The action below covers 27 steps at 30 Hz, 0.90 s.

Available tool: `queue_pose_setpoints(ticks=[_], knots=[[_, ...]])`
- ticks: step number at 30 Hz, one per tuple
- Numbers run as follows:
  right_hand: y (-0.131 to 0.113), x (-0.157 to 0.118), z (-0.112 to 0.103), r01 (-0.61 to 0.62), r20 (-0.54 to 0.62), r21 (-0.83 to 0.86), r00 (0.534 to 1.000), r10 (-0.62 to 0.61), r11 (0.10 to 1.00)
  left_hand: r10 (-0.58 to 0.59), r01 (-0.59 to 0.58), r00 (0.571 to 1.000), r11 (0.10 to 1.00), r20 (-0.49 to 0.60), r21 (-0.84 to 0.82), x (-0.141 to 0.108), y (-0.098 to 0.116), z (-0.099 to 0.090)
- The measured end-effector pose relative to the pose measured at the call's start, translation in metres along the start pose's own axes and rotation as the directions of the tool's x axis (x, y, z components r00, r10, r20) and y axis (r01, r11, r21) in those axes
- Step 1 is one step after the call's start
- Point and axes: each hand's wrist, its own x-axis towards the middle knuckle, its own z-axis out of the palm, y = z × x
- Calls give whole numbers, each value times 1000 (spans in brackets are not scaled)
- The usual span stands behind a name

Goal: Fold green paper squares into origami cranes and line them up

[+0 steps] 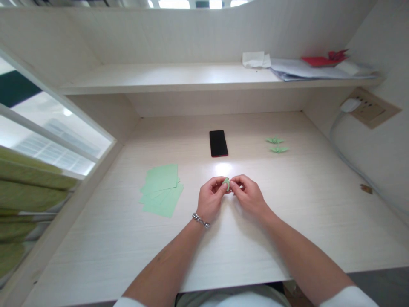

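A small folded piece of green paper is pinched in my left hand, which has a chain bracelet at the wrist. My right hand is closed at the paper's right side, thumb and forefinger together against its edge. Both hands are low over the middle of the desk. To their left lies a loose fan of flat green sheets. Two folded green paper cranes rest on the desk at the right, one behind the other.
Beyond my hands a black phone lies on the desk. A shelf spans the back, holding papers and a red folded item. A cable runs down the right side from a wall socket.
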Motion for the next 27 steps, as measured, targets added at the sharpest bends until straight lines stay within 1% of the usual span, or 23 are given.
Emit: queue_pose_setpoints(ticks=[5,10,14,17,20,22,24,27], knots=[[0,1,-1,-50,42,46,998,48,998,-21,21,1000,999,-5,-28,-1,1,1],[0,0,-2,4,8,-16,1000,-3,1000,-34,35,999,998,19,-58,0,1,1],[5,3,-4,-62,48,33,997,60,998,-68,69,998,994,14,-80,0,1,-1],[6,4,-5,-63,66,-18,996,64,998,-88,88,996,993,4,-79,0,0,-1],[5,4,-5,-28,41,-54,999,31,998,-99,101,995,991,22,-86,1,0,-1],[4,4,-6,-43,40,-20,998,44,999,-107,109,994,989,29,-102,1,0,-2],[5,5,-7,-108,68,63,992,104,992,-120,122,992,985,27,-119,1,1,-3],[7,10,-11,-215,94,218,975,199,952,-155,161,987,976,50,-145,1,2,-3]])
